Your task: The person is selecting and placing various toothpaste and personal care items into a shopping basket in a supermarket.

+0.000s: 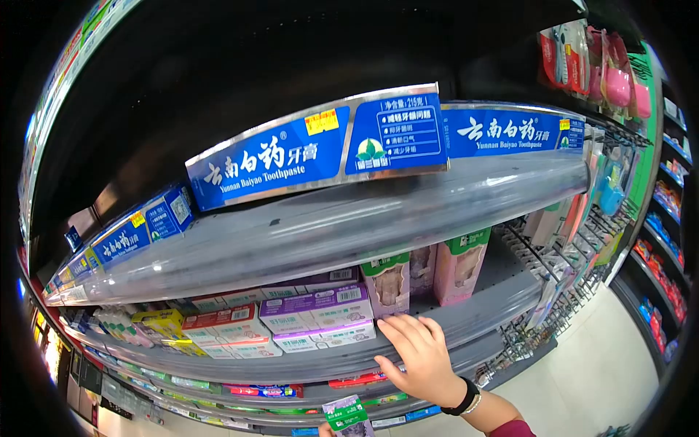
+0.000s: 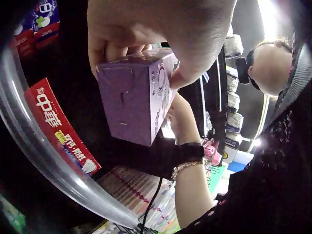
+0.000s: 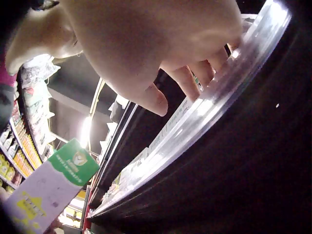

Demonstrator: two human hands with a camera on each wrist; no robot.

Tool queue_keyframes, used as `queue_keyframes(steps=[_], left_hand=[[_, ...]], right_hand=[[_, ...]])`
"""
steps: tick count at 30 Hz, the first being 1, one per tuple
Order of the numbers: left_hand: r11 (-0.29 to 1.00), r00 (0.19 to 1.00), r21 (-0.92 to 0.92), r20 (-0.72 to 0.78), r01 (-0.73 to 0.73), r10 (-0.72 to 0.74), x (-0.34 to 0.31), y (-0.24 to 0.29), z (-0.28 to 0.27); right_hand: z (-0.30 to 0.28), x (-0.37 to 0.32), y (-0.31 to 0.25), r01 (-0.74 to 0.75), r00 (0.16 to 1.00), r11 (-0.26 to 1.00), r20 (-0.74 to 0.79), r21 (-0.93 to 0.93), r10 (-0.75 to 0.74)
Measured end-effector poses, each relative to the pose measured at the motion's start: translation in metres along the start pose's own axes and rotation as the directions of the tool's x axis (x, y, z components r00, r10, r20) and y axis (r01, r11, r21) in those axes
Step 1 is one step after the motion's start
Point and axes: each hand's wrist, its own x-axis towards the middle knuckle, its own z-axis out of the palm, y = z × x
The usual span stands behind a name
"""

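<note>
My left hand [image 2: 161, 24] grips a purple carton with a green top [image 1: 347, 416] low in front of the shelves. In the left wrist view the carton's plain purple end [image 2: 127, 105] faces the camera, thumb on one side and fingers on the other. My right hand [image 1: 419, 358], with a black band and a bracelet at the wrist, reaches to the second shelf with its fingers spread and nothing in them. Its fingertips are at the shelf's clear front edge [image 3: 214, 97], beside a purple-and-white toothpaste box [image 1: 317, 309]. Behind stand upright pink cartons with green tops [image 1: 460, 269].
Large blue toothpaste boxes [image 1: 320, 149] stand along the curved upper shelf [image 1: 328, 222], which overhangs the second one. Red-and-white boxes [image 1: 229, 331] lie to the left. Wire hooks with hanging packs [image 1: 575, 247] stick out at the right, over the tiled floor [image 1: 582, 364].
</note>
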Motion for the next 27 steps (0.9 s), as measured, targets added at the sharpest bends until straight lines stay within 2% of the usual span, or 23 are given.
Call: queue_keyframes(steps=[1,3,5,7,8,9,11,12,13,15,16,17,19,20,21,22,23,25,27], left_hand=[[0.999,0.999,-0.018,0.001,-0.044,0.044,0.001,0.006,0.002],[0.997,0.997,-0.034,0.000,-0.073,0.073,0.008,0.017,0.003],[0.977,0.994,-0.204,0.070,-0.066,0.082,0.019,0.014,0.007],[0.926,0.933,-0.122,0.005,-0.357,0.361,0.035,0.020,0.010],[0.931,0.938,-0.156,0.064,-0.329,0.342,0.040,0.025,0.012],[0.932,0.939,-0.163,0.061,-0.325,0.338,0.039,0.028,0.015],[0.907,0.945,-0.386,0.197,-0.170,0.261,0.043,0.034,0.023],[0.944,0.914,-0.180,0.253,-0.278,0.318,0.047,0.036,0.021],[0.941,0.911,-0.187,0.255,-0.282,0.324,0.048,0.041,0.024],[0.829,0.808,0.111,0.329,-0.547,0.489,0.052,0.057,0.023],[0.848,0.826,0.082,0.289,-0.524,0.483,0.051,0.071,0.024],[0.844,0.822,0.080,0.292,-0.530,0.489,0.047,0.076,0.029],[0.882,0.876,-0.190,0.146,-0.431,0.460,0.043,0.081,0.035],[0.813,0.809,0.112,0.247,-0.571,0.533,0.037,0.080,0.026],[0.811,0.807,0.114,0.245,-0.574,0.537,0.033,0.074,0.025],[0.906,0.859,-0.019,0.309,-0.423,0.407,0.030,0.066,0.024],[0.960,0.879,-0.139,0.388,-0.242,0.278,0.026,0.058,0.022],[0.947,0.878,-0.135,0.357,-0.290,0.320,0.016,0.045,0.019],[0.951,0.898,-0.088,0.314,-0.297,0.310,0.009,0.040,0.015]], right_hand=[[-0.002,-0.005,0.000,-0.004,1.000,1.000,0.013,0.007,0.004],[-0.007,-0.017,0.003,0.073,0.997,0.975,-0.025,0.208,-0.070],[-0.009,-0.038,0.001,0.084,0.996,0.950,-0.021,0.299,-0.082],[-0.014,-0.058,-0.009,-0.061,0.990,0.886,0.144,0.460,-0.007],[-0.010,-0.065,-0.009,-0.091,0.982,0.860,0.188,0.502,-0.005],[-0.009,-0.072,-0.014,-0.092,0.981,0.862,0.195,0.499,-0.008],[-0.009,-0.084,-0.020,-0.312,0.935,0.779,0.322,0.544,0.149],[-0.011,-0.087,-0.014,-0.322,0.930,0.790,0.330,0.522,0.160],[-0.019,-0.087,-0.009,-0.319,0.931,0.795,0.327,0.516,0.161],[-0.035,-0.081,-0.003,-0.302,0.946,0.845,0.248,0.441,0.208],[-0.033,-0.085,0.011,-0.194,0.980,0.875,0.131,0.443,0.151],[-0.040,-0.078,0.013,-0.224,0.971,0.792,0.059,0.568,0.232],[-0.054,-0.058,0.024,-0.120,0.973,0.909,-0.135,0.400,0.188],[-0.061,-0.044,0.025,-0.107,0.970,0.954,-0.181,0.279,0.162],[-0.067,-0.029,0.025,-0.096,0.966,0.983,-0.225,0.157,0.130],[-0.066,-0.018,0.025,-0.100,0.965,0.990,-0.233,0.097,0.120],[-0.063,-0.007,0.026,-0.060,0.957,0.993,-0.277,0.105,0.087],[-0.059,0.000,0.030,-0.116,0.965,0.979,-0.213,0.165,0.150],[-0.056,0.005,0.029,-0.112,0.962,0.979,-0.230,0.168,0.149]])
